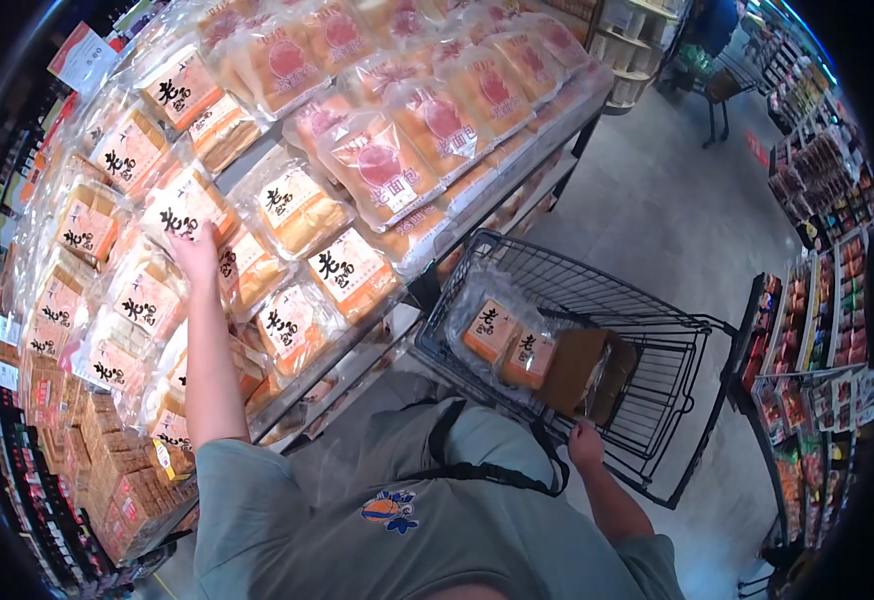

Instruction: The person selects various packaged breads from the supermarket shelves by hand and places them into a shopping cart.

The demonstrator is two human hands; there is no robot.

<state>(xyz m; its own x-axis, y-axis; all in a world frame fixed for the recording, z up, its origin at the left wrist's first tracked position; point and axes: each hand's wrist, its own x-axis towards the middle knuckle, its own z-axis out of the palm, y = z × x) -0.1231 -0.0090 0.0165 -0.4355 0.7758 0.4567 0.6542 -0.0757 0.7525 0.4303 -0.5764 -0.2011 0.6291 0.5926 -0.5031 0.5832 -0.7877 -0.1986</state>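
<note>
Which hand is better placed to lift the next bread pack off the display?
Left, probably: the left hand touches a pack, while the right hand is down by the cart.

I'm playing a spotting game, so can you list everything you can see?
Display stand: one, grey-edged, left and centre
Black-lettered bread packs: more than ten, orange-and-white labels, stand's left and near part
Red-printed bread packs: many, golden, stand's far part
Stacked packs: several, brown, lower left
Price signs: at least three, white, left side
Shopping cart: one, black, right of the stand
Bread packs in the cart: two labels showing, orange
Cardboard box: one, brown, in the cart
Far-off cart: one, dark, top right
Shelves: several, many-coloured goods, right
Floor: grey
Shirt: one, grey-green, bottom
Left hand: one, bare, at a black-lettered pack
Right hand: one, bare, by the cart's near side
</note>
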